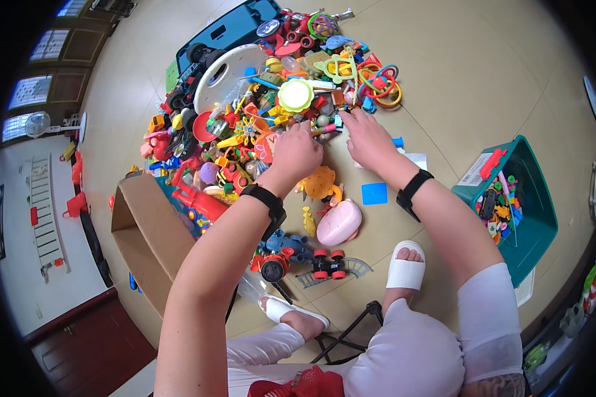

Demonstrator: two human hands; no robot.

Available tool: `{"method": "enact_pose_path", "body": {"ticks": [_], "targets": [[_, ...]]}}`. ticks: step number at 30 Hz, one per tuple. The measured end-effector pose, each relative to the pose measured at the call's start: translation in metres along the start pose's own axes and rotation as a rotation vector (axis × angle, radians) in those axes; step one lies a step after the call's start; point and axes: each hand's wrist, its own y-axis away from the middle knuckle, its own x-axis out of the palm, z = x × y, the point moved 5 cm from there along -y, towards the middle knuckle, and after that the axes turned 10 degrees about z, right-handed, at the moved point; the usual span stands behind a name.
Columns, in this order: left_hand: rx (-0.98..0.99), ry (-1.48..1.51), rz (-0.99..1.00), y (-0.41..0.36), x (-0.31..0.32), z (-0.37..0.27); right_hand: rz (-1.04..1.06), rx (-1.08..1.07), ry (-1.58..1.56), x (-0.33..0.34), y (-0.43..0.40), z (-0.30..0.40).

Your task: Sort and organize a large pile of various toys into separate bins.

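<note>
A large pile of mixed toys lies on the tiled floor before me. At its near edge, my left hand (298, 153) reaches down with bent fingers beside a round orange-red toy piece (264, 147). Its fingertips are partly hidden, so a small item in them cannot be ruled out. My right hand (369, 141) is over the pile's right edge, thumb and fingers apart. Near its index fingertip is a small light-blue piece (337, 120). Between the hands lies a pink-and-yellow stick-like toy (325, 130). An orange doll-like toy (319, 183) lies below my left hand.
A green bin (536, 218) holding small toys stands at right. An open cardboard box (151, 223) stands at left. A blue square (374, 193), a pink oval toy (339, 222), a blue figure (288, 244) and a red-wheeled toy chassis (329, 265) lie near my feet.
</note>
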Motion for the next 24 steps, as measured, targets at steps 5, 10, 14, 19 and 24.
{"method": "enact_pose_path", "body": {"ticks": [5, 10, 14, 19, 24], "targets": [[0.028, -0.167, 0.104, 0.011, 0.016, -0.001, 0.074, 0.017, 0.113, 0.006, -0.015, -0.002], [0.077, -0.297, 0.107, 0.026, 0.023, -0.005, 0.159, 0.044, 0.147, 0.017, -0.017, -0.005], [-0.037, -0.260, 0.203, 0.028, 0.018, -0.004, 0.231, 0.069, 0.106, 0.021, -0.017, -0.005], [-0.040, -0.173, 0.151, 0.021, 0.013, 0.002, 0.306, 0.090, 0.100, 0.022, -0.018, -0.003], [-0.033, -0.072, 0.153, 0.004, 0.019, -0.012, 0.252, 0.090, 0.197, 0.028, -0.023, -0.005]]}}
